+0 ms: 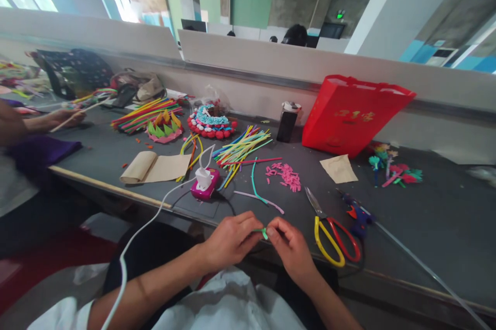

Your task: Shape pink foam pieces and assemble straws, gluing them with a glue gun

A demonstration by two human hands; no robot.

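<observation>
Just past the table's front edge, my left hand [232,239] and my right hand [292,247] meet over a short green pipe cleaner [264,233]. Both hands pinch it between thumb and fingers, and part of it is hidden by the fingertips. On the table ahead lie a teal pipe cleaner [254,180] and a lilac one [267,201]. A heap of short pink pieces [284,175] sits beyond them. To the right of my right hand are scissors [329,237] with one yellow and one red handle.
A glue gun [358,216] with a long clear stick lies right of the scissors. A purple power block [205,190] trails a white cable across my left arm. Behind stand pipe cleaner bundles [244,146], a phone [287,126] and a red bag [352,115]. A co-worker's hand [65,118] is at left.
</observation>
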